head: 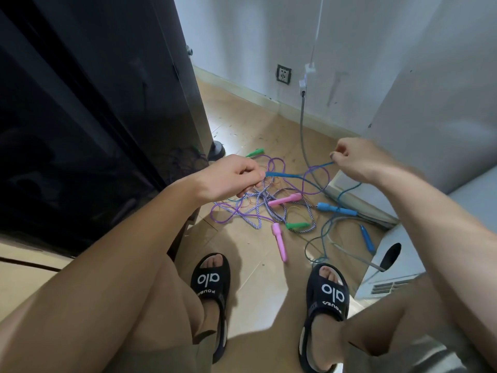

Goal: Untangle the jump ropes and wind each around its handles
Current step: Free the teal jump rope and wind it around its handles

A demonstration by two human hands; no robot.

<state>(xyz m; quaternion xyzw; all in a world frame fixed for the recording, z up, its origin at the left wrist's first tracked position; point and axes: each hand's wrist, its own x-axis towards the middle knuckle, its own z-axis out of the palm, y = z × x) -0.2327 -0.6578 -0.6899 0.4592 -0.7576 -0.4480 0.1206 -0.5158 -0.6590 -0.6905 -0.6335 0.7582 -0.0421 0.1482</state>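
Above the tangled pile (269,203), left hand (228,177) grips a blue handle (279,174); right hand (357,160) pinches its blue rope (321,166). Untangling underway; next, pulling it free.

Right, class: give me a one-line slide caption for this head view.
Left hand and right hand stretch a blue rope above tangled jump ropes on the floor.

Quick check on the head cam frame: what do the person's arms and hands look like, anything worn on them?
Both arms are bare from the frame edge to the fingers: no sleeves in view, no gloves. The left hand and right hand show no rings, watch or wristband on the sides facing the camera. No markings or cables on either forearm.
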